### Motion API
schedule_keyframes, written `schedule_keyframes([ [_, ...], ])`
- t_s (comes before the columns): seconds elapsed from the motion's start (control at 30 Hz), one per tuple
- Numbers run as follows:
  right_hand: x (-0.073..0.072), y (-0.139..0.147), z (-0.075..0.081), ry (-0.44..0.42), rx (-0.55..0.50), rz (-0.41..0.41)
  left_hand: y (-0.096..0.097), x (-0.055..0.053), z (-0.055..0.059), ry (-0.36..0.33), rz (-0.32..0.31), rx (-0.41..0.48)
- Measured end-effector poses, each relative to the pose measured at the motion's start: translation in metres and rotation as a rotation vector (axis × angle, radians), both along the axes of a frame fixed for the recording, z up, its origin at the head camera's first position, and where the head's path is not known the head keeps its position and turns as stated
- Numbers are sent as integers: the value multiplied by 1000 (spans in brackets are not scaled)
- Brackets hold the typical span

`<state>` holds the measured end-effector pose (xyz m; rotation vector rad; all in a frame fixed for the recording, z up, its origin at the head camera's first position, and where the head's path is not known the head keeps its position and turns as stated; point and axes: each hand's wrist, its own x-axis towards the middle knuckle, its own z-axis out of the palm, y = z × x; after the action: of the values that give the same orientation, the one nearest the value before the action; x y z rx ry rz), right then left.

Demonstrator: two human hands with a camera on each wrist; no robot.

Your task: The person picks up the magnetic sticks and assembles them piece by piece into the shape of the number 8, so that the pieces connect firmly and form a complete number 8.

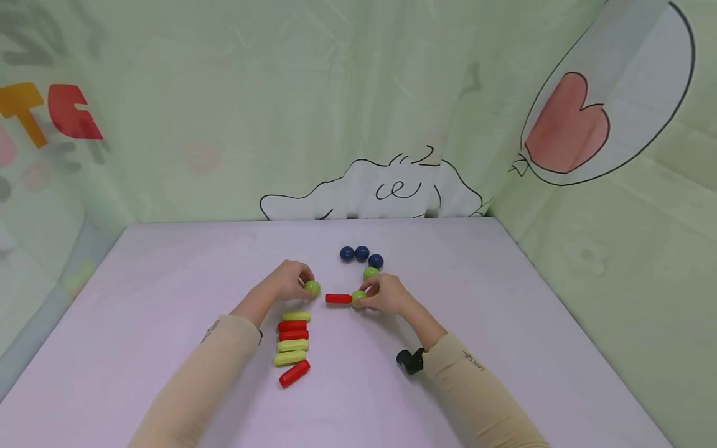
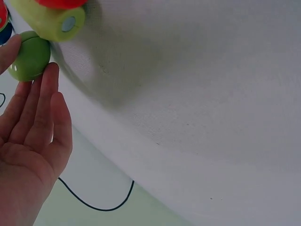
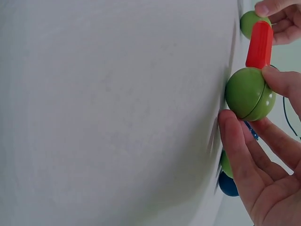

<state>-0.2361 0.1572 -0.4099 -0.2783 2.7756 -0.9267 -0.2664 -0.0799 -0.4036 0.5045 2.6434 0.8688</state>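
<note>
My left hand [image 1: 289,280] pinches a green ball [image 1: 312,288] between thumb and fingertips, low over the table. In the left wrist view that green ball [image 2: 31,57] sits between the thumb and the long fingers. My right hand [image 1: 386,294] pinches a second green ball [image 3: 249,94]. One end of a red rod [image 1: 338,298] meets this ball, and the rod's other end points toward the left hand's ball, with a small gap between them in the head view. Just behind the right hand lies a third green ball [image 1: 370,273], partly hidden by the fingers.
Three dark blue balls [image 1: 361,253] lie in a curved row at the back, close to the third green ball. Several red and yellow rods [image 1: 293,345] lie in a column in front of the left hand. Fabric walls [image 1: 224,124] stand behind the table [image 1: 476,280] and at its sides.
</note>
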Motion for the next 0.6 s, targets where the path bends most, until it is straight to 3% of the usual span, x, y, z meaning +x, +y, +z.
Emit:
schedule_keyframes([
  [0.23,0,-1,2,-15,-24,-35,-6,7,0,13,-28,25],
  [0.6,-7,-2,-1,-12,-30,-78,-5,15,1,-19,-2,29],
])
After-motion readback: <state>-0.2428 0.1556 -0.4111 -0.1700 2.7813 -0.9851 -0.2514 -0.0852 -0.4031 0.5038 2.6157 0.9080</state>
